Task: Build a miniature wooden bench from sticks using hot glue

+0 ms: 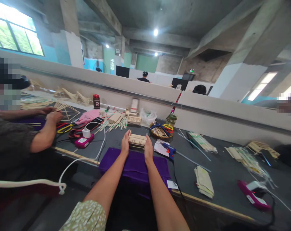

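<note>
A small frame model made of pale wooden sticks (137, 140) is between my two hands, just beyond a folded purple cloth (133, 162) at the table's front edge. My left hand (125, 144) presses against the model's left end, its fingers pointing forward. At the right end my right hand (148, 148) presses in the same way, so the model is gripped between both. The hands partly hide its ends. A blue glue gun (169, 150) lies close to my right hand. Behind that, a basket (161, 131) holds short sticks and yellow-handled and blue-handled tools.
Another wooden model (134, 119) stands behind, near loose sticks (115, 120) and a plastic bag (148, 116). Left are a magenta power strip (84, 141) with a white cable and a co-worker's hands (53, 114). Right lie glue sticks (195, 147), a folded cloth (204, 182) and bagged sticks (203, 142).
</note>
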Action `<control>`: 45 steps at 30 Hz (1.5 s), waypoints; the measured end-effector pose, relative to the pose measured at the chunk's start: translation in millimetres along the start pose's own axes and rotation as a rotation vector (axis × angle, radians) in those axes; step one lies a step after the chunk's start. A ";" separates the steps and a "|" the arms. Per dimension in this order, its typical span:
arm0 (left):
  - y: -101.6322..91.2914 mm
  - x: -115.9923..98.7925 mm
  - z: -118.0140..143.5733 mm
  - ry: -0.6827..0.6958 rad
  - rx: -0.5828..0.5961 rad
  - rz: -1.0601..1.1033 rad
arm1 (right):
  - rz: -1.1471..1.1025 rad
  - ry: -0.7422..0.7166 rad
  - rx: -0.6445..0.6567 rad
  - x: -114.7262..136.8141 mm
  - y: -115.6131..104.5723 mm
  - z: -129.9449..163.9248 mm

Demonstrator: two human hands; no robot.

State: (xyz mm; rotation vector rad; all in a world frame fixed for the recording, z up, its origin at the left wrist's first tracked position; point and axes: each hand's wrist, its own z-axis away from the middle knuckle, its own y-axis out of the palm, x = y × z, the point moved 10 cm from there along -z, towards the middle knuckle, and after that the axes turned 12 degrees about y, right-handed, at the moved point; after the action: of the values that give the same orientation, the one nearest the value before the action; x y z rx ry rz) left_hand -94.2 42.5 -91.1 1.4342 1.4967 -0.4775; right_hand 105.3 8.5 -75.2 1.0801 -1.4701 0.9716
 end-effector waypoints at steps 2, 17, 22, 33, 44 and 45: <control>0.8 3.4 4.4 -0.018 -0.006 0.023 | -0.005 -0.011 -0.007 -1.7 -1.6 7.6; 2.6 -4.2 17.4 -0.023 0.025 0.015 | 0.069 0.080 -0.169 -12.5 -26.3 32.5; -0.6 -14.7 8.8 0.070 0.024 -0.080 | 0.069 0.061 -0.173 -15.4 -27.9 11.0; -6.3 -19.7 10.6 0.142 0.035 -0.260 | -0.008 -0.087 -0.190 -8.4 -32.8 14.6; -1.3 -25.3 12.1 0.195 0.071 -0.263 | -0.030 -0.091 -0.249 -10.9 -42.1 14.1; -1.5 -25.3 12.0 0.195 0.067 -0.269 | -0.029 -0.086 -0.251 -12.0 -42.4 13.8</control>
State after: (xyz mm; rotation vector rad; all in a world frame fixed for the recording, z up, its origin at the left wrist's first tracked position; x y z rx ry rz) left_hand -95.4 18.9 -76.1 1.3673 1.8591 -0.5676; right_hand 143.3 -14.5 -87.6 0.9666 -1.5947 0.7054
